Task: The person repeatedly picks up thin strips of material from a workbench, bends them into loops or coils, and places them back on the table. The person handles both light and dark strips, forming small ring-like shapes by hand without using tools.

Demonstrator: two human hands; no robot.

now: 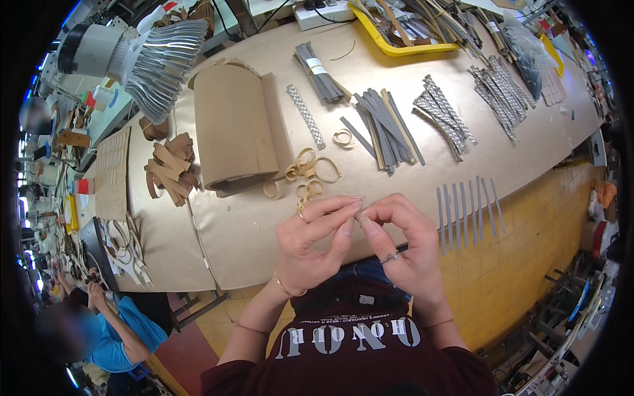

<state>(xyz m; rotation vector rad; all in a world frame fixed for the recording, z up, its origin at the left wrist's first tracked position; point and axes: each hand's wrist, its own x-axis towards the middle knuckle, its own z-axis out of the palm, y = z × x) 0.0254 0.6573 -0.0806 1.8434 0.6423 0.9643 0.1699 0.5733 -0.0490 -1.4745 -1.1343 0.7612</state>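
Observation:
My left hand [316, 239] and my right hand [411, 239] meet fingertip to fingertip over the near edge of the table. Both are closed in a pinch; whatever small thing lies between the fingers is mostly hidden. Curled tan strips [305, 165] lie just beyond my left hand. Past my right hand, a pile of grey strips [388, 135] mixed with tan ones is spread on the table. A row of several separate narrow grey strips [464, 218] hangs at the table edge to the right. One braided strip [306, 117] rests beside the tan curls.
A large brown cardboard roll [236, 129] stands left of centre, with brown strips [173, 165] beside it. Braided bundles [444, 117] lie right. A banded grey bundle [321, 72] and a yellow tray [422, 49] sit at the back. A person in blue [129, 336] works at lower left.

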